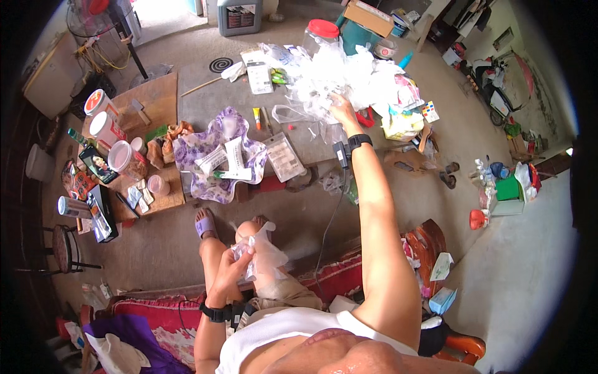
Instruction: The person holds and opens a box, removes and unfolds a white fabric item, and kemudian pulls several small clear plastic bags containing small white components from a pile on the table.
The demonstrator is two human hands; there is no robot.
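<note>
Above my lap, my left hand (230, 271) grips a crumpled clear plastic bag (265, 255). My right arm stretches forward over the table, and my right hand (343, 111) is at the near side of a large heap of white and clear plastic bags (327, 75); its fingertips are partly lost among the bags and glare. Left of the heap lie a yellow tube (257, 118) and a flat packet (283, 156). A purple flowered dish (187, 154) with a wavy rim holds several white tubes (235, 156). Each wrist wears a black strap.
On the wooden board (161, 93) at left stand plastic tubs (105, 126), a phone (98, 163) and a green bottle (77, 136). A red-lidded jar (323, 30) is behind the heap. A black cable (329, 229) hangs from my right wrist beside the table's near edge.
</note>
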